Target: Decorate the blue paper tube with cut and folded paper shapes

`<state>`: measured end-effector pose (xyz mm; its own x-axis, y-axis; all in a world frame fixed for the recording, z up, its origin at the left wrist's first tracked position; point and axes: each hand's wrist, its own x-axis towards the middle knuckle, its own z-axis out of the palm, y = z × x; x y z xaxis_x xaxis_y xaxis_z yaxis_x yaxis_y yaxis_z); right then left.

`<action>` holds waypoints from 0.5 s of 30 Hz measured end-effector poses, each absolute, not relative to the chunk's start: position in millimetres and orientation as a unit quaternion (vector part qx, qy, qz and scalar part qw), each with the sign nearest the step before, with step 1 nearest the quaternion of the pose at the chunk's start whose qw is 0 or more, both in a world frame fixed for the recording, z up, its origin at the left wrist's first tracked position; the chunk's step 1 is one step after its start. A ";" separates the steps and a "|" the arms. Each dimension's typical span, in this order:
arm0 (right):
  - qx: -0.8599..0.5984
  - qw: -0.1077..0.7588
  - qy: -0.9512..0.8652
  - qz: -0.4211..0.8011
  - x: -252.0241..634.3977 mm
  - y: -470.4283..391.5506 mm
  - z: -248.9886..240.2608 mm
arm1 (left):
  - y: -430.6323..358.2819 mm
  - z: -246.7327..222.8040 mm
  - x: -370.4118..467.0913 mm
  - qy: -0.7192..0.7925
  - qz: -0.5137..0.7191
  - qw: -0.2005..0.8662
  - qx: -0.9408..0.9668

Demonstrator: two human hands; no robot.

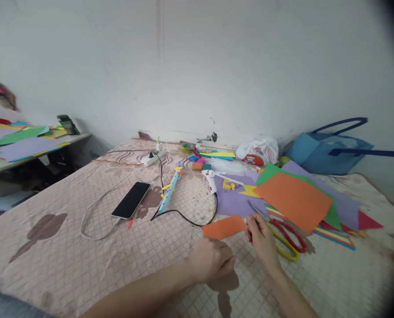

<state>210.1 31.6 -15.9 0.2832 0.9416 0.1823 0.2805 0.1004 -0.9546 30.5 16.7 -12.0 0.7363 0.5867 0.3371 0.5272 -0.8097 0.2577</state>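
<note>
A strip of orange paper (224, 227) lies just beyond my two hands. My right hand (259, 238) is closed in a pinch at the strip's right end. Curled like a fist, my left hand (210, 260) covers part of the strip's near edge; its fingertips are turned away, so what they hold, if anything, is hidden. Scissors (288, 238) with red and yellow handles lie beside my right hand, blades partly under it. Behind them a larger orange sheet (294, 198) tops a stack of coloured paper.
A white glue gun (210, 181) with a black cord lies beyond the strip, near a light-blue paper stick (170, 190). Leftward are a phone (131, 201) on a cable and a power strip (152, 157). A blue bag (329, 150) stands back right. Another table (81, 139) holds paper.
</note>
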 end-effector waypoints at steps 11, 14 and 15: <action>-0.551 0.523 -0.573 0.308 188.9 21.7 -16.9 | 15.0 -20.1 26.8 0.257 0.223 0.102 0.935; -0.541 0.517 -0.585 0.313 185.0 20.6 -15.1 | 13.4 -20.9 26.6 0.263 0.227 0.093 0.933; -0.539 0.518 -0.584 0.314 184.6 20.4 -15.0 | 13.3 -21.3 26.4 0.274 0.229 0.095 0.929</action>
